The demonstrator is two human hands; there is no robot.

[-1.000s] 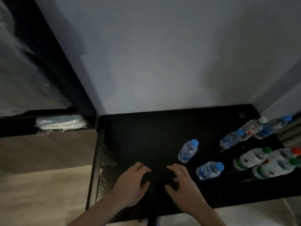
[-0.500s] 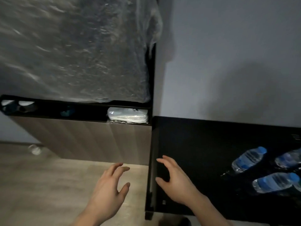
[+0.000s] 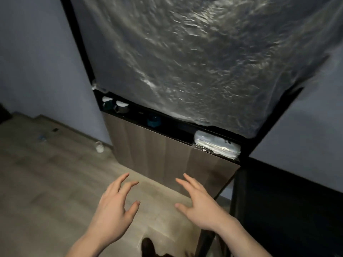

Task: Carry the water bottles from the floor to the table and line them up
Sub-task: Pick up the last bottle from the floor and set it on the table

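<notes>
Both the left hand (image 3: 113, 206) and the right hand (image 3: 201, 206) hung empty above the wooden floor (image 3: 37, 182), fingers spread.

Left hand (image 3: 115, 206) held out in front, palm down, fingers spread and a bit bent, thumb out to side. Holds nothing. Right hand (image 3: 200, 204) beside it, well apart, palm down too, fingers spread and pointing forward, empty. Both bare arms reach up from bottom edge. Hands at about same height.
</notes>
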